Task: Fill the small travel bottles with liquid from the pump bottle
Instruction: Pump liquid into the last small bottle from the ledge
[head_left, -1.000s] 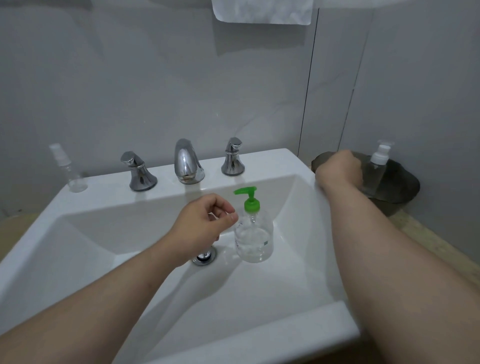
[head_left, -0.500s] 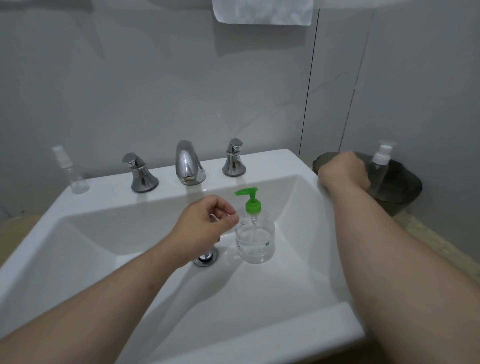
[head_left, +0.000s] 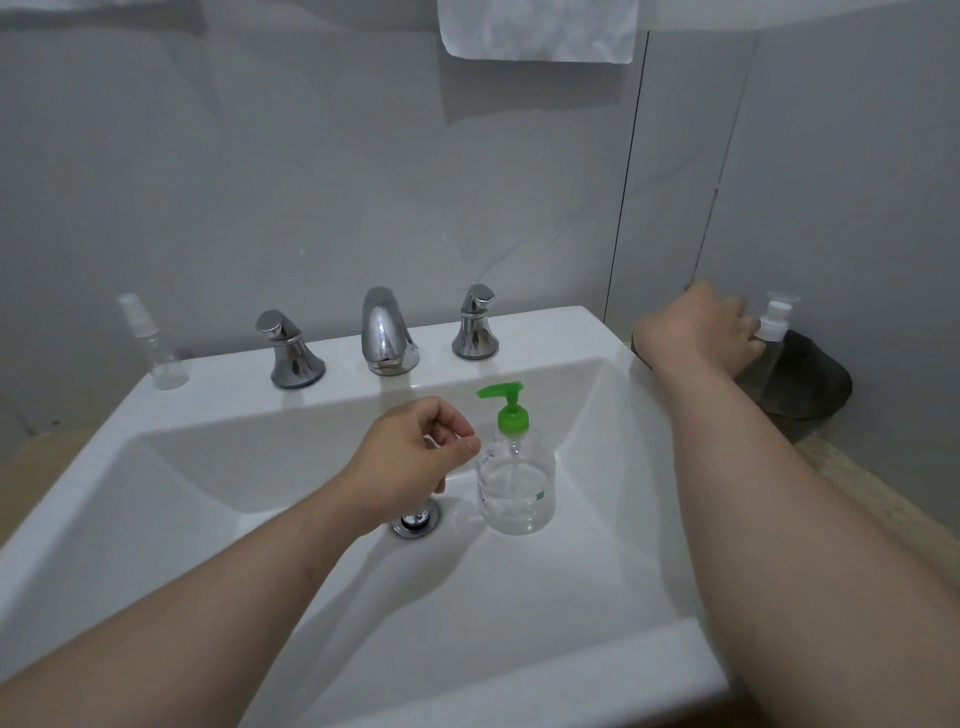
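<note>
A clear pump bottle with a green pump (head_left: 517, 483) stands upright in the white sink (head_left: 519, 680), to the right of the drain. My left hand (head_left: 410, 462) hovers just left of it with its fingers curled; I see nothing plainly held in it. A small clear bottle with a white pump (head_left: 774, 317) stands on a dark tray (head_left: 810, 384) to the right of the sink. My right hand (head_left: 696, 332) reaches over the tray, and its fingertips close on that bottle's neck. A small clear spray bottle (head_left: 156, 348) stands on the sink's back left corner.
A chrome faucet (head_left: 384, 332) with two handles lines the sink's back ledge. The drain (head_left: 415, 522) lies under my left hand. A white towel (head_left: 535, 31) hangs on the wall above. Grey walls close in behind and to the right.
My right hand has lifted off the tray's near edge and stretched right to the white-pump bottle. My left hand and the green pump bottle have stayed put.
</note>
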